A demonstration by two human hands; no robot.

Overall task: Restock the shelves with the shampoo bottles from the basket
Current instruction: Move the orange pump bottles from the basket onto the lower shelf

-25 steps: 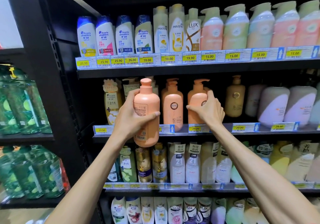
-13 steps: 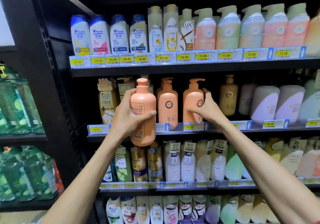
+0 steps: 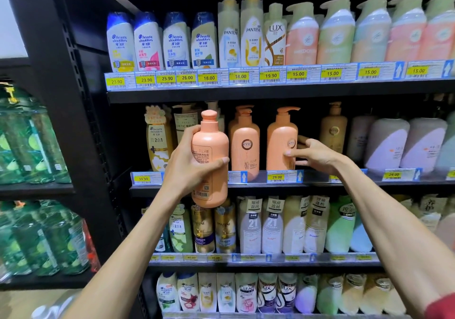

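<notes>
Centre-left of frame: my left hand [image 3: 190, 163] gripped peach shampoo bottle [image 3: 210, 161] round body, fingers and thumb wrapped. Bottle upright, back label toward me, held in front of middle shelf [image 3: 320, 185] edge, not shelved yet.
Centre: left pump bottle [image 3: 245, 144] and right pump bottle [image 3: 282, 141], same peach colour, stood on that shelf.
Right of centre: my right hand [image 3: 317, 155], fingers spread, thumb on right pump bottle's front. Loose touch, no clamp.
Basket out of view, so remaining stock unknown.
Judged: row part-filled, held bottle next to go in.

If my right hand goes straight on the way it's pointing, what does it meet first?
The orange pump bottle nearest it. The right hand points left at it with the thumb seemingly touching its front, though depth is unclear.
</notes>
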